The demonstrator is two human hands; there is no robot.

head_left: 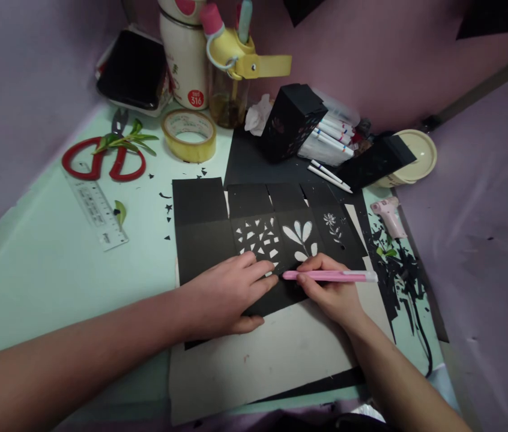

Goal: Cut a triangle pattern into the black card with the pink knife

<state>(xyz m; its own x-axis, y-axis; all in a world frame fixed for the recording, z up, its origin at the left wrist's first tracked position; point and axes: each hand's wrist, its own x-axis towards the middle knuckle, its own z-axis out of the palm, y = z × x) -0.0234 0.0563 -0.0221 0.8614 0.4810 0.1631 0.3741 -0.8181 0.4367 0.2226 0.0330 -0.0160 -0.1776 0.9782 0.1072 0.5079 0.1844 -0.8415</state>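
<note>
My left hand (pixel 231 287) lies flat on a sheet of black card (pixel 202 246), fingers stretched out and nothing held. Its fingertips touch the card beside a patch of small angular cut-outs. Pinched in my right hand (pixel 332 294) is a slim pink pen-shaped craft knife (pixel 326 276), lying nearly level with its tip toward my left fingers. The tip's fine end is too small to make out. Just above that hand, the card has a leaf-sprig cut-out (pixel 299 233) and, farther right, a small flower cut-out (pixel 330 221). Under the card is a grey board (pixel 254 366).
At left lie red-handled scissors (pixel 121 165), a clear ruler (pixel 98 213) and a tape roll (pixel 190 135). Bottles (pixel 184 60) stand behind. A black card box (pixel 292 123), white markers (pixel 330 141) and a round tub (pixel 420 156) are at the back right. Black scraps (pixel 400 282) surround a pink device (pixel 389 216).
</note>
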